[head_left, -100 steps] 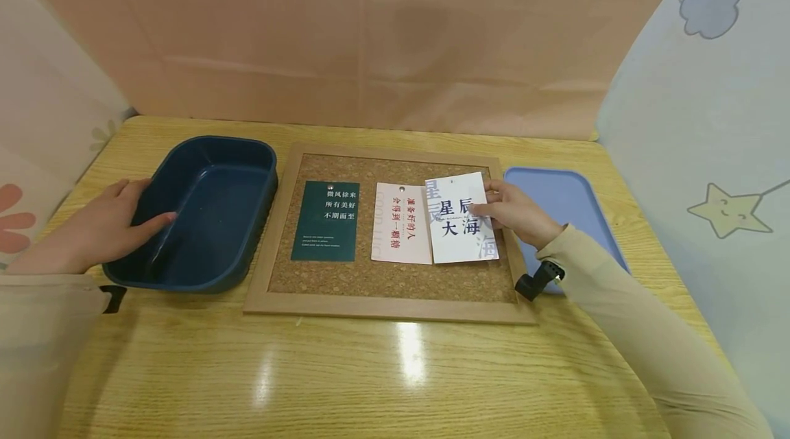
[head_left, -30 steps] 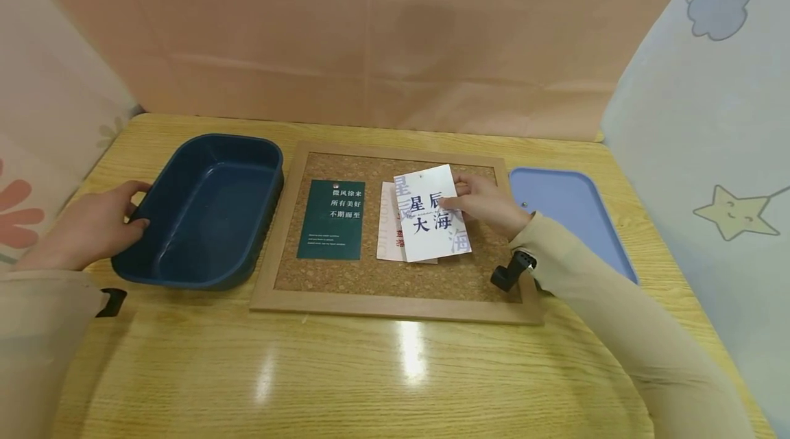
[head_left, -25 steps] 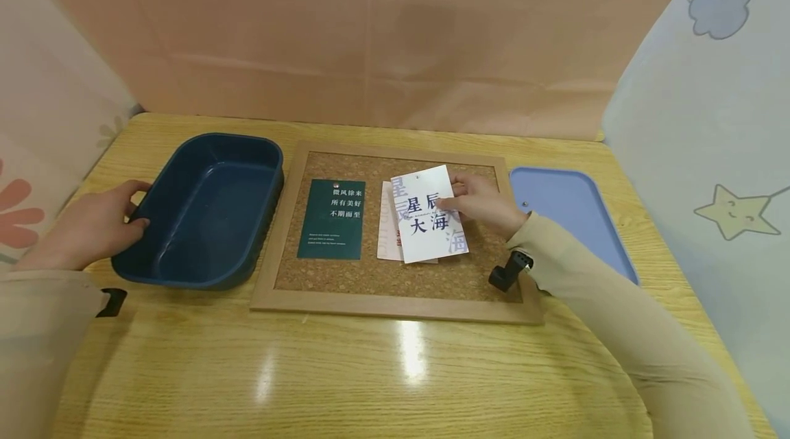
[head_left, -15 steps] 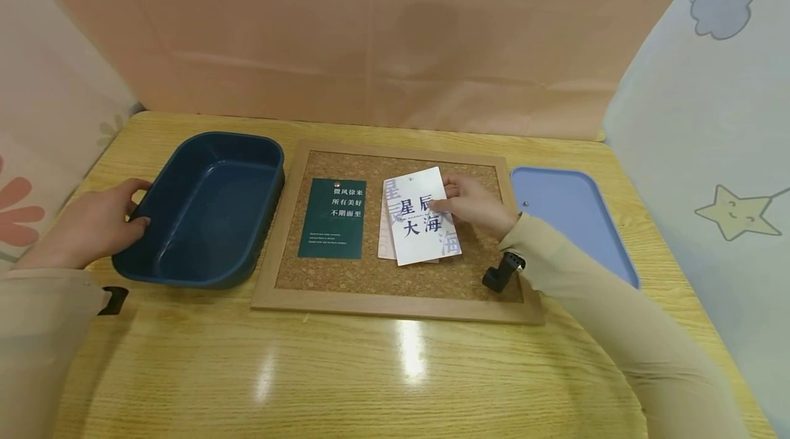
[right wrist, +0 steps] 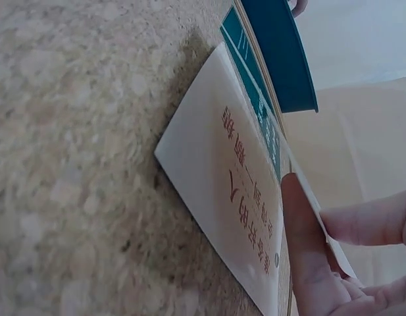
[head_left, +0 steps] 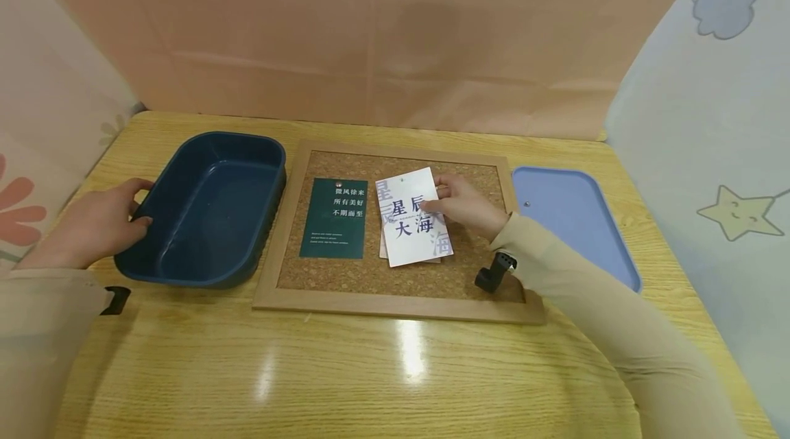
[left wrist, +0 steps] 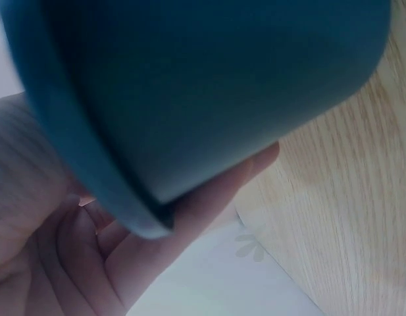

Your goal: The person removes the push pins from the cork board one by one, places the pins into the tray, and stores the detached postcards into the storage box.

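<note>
My right hand (head_left: pixel 459 204) pinches a white card with dark blue characters (head_left: pixel 412 216) by its right edge and holds it just above a white card with red text (right wrist: pixel 235 217), which lies on the cork board (head_left: pixel 395 274) and is almost fully covered in the head view. A dark green card (head_left: pixel 334 218) is pinned to the board on the left. My left hand (head_left: pixel 101 223) grips the left rim of the dark blue tub (head_left: pixel 210 209); the left wrist view shows my fingers (left wrist: pixel 189 224) under the tub's rim (left wrist: pixel 91 164).
A pale blue tray (head_left: pixel 570 219) lies right of the cork board, with a small pin (head_left: pixel 526 204) on it. Fabric screens stand behind and at both sides of the wooden table (head_left: pixel 370 370).
My right hand has carried the white and blue card leftward from the board's right side until it covers the red-text card. My left hand has shifted from inside the tub's rim to gripping it.
</note>
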Demonstrator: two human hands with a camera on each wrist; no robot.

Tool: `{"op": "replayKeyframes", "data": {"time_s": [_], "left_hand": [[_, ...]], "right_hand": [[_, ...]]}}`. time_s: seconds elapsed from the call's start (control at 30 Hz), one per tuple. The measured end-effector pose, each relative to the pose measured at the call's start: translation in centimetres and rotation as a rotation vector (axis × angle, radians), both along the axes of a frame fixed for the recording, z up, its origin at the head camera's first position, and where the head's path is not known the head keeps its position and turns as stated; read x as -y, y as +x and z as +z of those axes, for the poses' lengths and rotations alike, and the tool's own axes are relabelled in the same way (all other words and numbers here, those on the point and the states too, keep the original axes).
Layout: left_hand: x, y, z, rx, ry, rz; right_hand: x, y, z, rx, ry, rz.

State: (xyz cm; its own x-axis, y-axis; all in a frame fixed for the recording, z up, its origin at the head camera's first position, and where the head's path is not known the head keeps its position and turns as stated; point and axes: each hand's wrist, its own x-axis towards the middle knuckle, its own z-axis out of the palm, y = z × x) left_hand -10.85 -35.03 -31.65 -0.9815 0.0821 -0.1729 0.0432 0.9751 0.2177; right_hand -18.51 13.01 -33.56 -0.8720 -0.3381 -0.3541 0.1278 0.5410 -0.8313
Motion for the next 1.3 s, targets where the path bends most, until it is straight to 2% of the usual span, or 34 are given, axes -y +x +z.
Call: {"op": "replayKeyframes", "data": {"time_s": [0.17, 0.53, 1.3], "left_hand": [[-0.1, 0.0, 0.1, 0.001, 0.006, 0.006], [-0.3, 0.1, 0.1, 0.005, 0.01, 0.045], [-0.2, 0.4, -0.2, -0.018, 0.032, 0.011]], "right_hand": [[0.5, 0.0, -0.2, 0.003, 0.02, -0.002], [1.8, 0.1, -0.4, 0.025, -0.01, 0.024], [4.3, 0.6, -0.6, 0.035, -0.018, 0.027]]}}
